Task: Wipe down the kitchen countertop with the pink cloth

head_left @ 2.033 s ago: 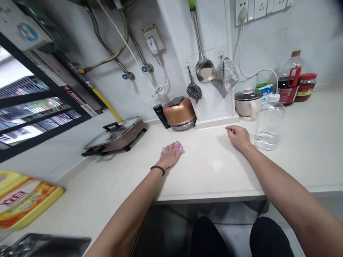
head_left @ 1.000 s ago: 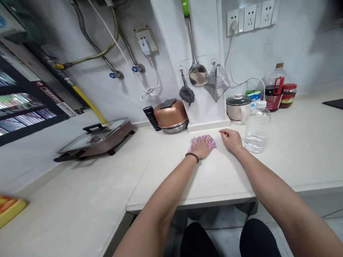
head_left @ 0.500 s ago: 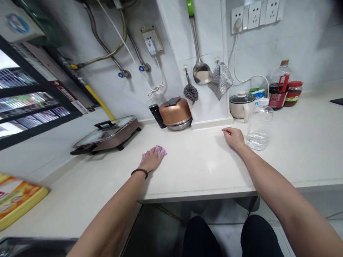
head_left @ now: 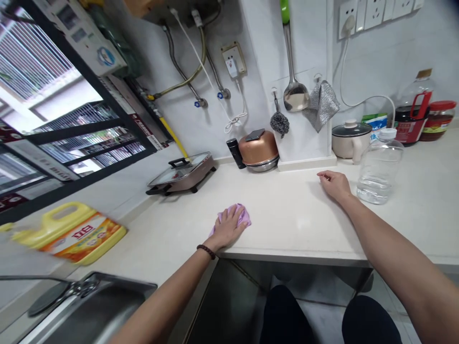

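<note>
Your left hand (head_left: 228, 228) flat on small pink cloth (head_left: 242, 217) near white countertop (head_left: 294, 229) front edge; soft, light, likely bunches anywhere; right hand (head_left: 335, 185) half-curled, empty.

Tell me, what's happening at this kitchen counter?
A person has the left hand pressed flat on a pink cloth near the front edge of the pale counter. The right hand rests empty on the counter, close beside a clear bottle but not touching it. A copper pot stands at the wall behind, and a yellow jug lies by the sink.
</note>
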A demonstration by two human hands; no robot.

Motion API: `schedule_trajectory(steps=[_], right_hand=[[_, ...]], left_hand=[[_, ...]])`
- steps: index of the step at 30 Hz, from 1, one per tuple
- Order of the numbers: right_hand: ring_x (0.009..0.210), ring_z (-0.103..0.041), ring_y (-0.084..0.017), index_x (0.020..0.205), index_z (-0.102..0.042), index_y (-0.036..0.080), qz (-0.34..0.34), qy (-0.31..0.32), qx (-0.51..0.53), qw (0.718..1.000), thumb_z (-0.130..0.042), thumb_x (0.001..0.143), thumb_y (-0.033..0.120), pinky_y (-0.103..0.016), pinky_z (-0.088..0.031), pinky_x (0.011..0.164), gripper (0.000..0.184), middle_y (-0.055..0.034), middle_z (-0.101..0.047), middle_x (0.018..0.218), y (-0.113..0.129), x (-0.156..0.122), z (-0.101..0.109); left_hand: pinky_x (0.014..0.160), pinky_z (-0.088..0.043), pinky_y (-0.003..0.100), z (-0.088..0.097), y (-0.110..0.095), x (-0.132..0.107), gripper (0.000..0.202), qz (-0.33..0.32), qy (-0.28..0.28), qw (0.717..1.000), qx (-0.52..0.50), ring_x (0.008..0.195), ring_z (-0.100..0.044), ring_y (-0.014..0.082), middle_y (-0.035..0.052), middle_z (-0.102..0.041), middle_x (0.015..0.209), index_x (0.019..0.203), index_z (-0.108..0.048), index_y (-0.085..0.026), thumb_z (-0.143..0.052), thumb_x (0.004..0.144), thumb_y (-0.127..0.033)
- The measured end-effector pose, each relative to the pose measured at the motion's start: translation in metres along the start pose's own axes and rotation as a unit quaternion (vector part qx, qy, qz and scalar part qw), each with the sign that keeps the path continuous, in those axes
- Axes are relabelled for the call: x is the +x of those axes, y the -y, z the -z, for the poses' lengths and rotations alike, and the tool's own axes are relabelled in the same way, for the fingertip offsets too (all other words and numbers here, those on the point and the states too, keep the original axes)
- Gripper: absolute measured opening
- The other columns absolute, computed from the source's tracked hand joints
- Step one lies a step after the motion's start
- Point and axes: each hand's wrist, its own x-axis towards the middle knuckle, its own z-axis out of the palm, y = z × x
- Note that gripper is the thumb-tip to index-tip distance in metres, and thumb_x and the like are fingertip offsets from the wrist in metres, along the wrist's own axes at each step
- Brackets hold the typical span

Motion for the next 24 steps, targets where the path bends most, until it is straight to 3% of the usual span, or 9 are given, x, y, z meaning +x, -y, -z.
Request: schedule_trajectory(steps=[3,8,11,14,18,24], right_hand=[[0.072,-0.066,-0.021,0.098,-0.085,0.024,0.008,0.003,0.005,1.000,-0.058,0.082,0.034,-0.032,-0.051,0.073,0.033,-0.0035,-0.076,0.078,0.001,0.000,-0.003],[0.070,-0.066,-0.022,0.100,-0.084,0.022,0.014,0.008,0.008,1.000,-0.056,0.080,0.038,-0.034,-0.051,0.075,0.038,-0.0053,-0.077,0.079,0.000,0.000,-0.004],[0.071,-0.067,-0.023,0.099,-0.085,0.021,0.023,0.006,-0.001,1.000,-0.055,0.078,0.040,-0.035,-0.050,0.074,0.040,-0.0058,-0.076,0.076,-0.004,0.000,-0.002],[0.069,-0.067,-0.024,0.099,-0.085,0.020,0.025,0.007,-0.007,1.000,-0.056,0.078,0.044,-0.036,-0.050,0.072,0.043,-0.0060,-0.075,0.073,-0.008,0.001,0.002],[0.065,-0.066,-0.024,0.103,-0.084,0.019,0.009,0.007,-0.007,1.000,-0.057,0.076,0.048,-0.036,-0.051,0.071,0.048,-0.0061,-0.075,0.072,-0.014,0.001,0.007],[0.065,-0.066,-0.022,0.108,-0.083,0.017,0.004,0.016,0.004,1.000,-0.058,0.077,0.050,-0.034,-0.051,0.067,0.052,-0.0070,-0.077,0.078,-0.021,0.003,0.009]], left_hand=[[0.126,-0.017,0.067,0.003,-0.032,-0.011,0.075,-0.041,0.025,0.999,-0.017,0.163,-0.009,0.0436,0.0083,-0.009,0.179,0.170,-0.023,-0.029,-0.035,0.103,-0.061],[0.127,-0.006,0.070,0.008,-0.112,-0.025,0.084,-0.214,0.058,0.974,-0.047,0.163,0.003,0.0435,0.0082,-0.001,0.179,0.171,-0.016,-0.029,-0.033,0.101,-0.073],[0.126,-0.002,0.071,0.008,-0.160,-0.021,0.088,-0.301,0.054,0.950,-0.065,0.163,0.004,0.0445,0.0094,-0.004,0.179,0.170,-0.018,-0.029,-0.032,0.099,-0.078],[0.126,-0.003,0.071,0.007,-0.193,-0.004,0.085,-0.340,0.035,0.937,-0.079,0.162,-0.001,0.0450,0.0101,-0.009,0.179,0.169,-0.023,-0.028,-0.032,0.099,-0.077],[0.126,-0.002,0.070,0.008,-0.211,0.029,0.079,-0.336,0.021,0.937,-0.089,0.162,-0.004,0.0432,0.0072,-0.012,0.179,0.168,-0.026,-0.031,-0.029,0.100,-0.072],[0.126,-0.004,0.071,0.008,-0.211,0.083,0.077,-0.279,0.012,0.954,-0.107,0.162,-0.006,0.0419,0.0053,-0.013,0.179,0.167,-0.029,-0.034,-0.029,0.099,-0.072]])
